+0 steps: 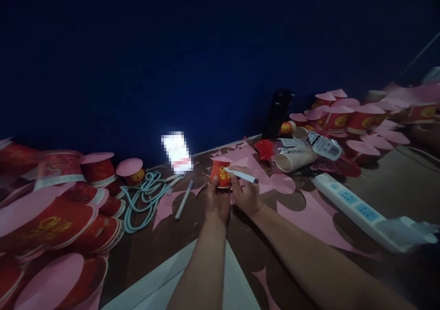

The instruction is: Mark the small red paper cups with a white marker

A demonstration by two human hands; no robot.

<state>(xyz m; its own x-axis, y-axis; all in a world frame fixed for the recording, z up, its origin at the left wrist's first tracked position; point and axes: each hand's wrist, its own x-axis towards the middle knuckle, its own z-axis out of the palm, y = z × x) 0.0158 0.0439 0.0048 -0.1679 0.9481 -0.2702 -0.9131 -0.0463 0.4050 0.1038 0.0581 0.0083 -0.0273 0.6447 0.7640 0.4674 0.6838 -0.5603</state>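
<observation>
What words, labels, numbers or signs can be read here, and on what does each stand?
No text reads clearly.
Gold mark on the red cup held in the left hand: blurred, unreadable.
Gold lettering on the stacked cups at left: blurred, unreadable.
Barcode label on the wrapped cup sleeve: print too small.
White panel by the wall: pixelated.
Pen in the right hand: no marking visible.

Cup [220, 173] base hidden by left fingers [214, 185]; its print too small to read. Patch [177, 152] up-left of fingers pixelated.
</observation>
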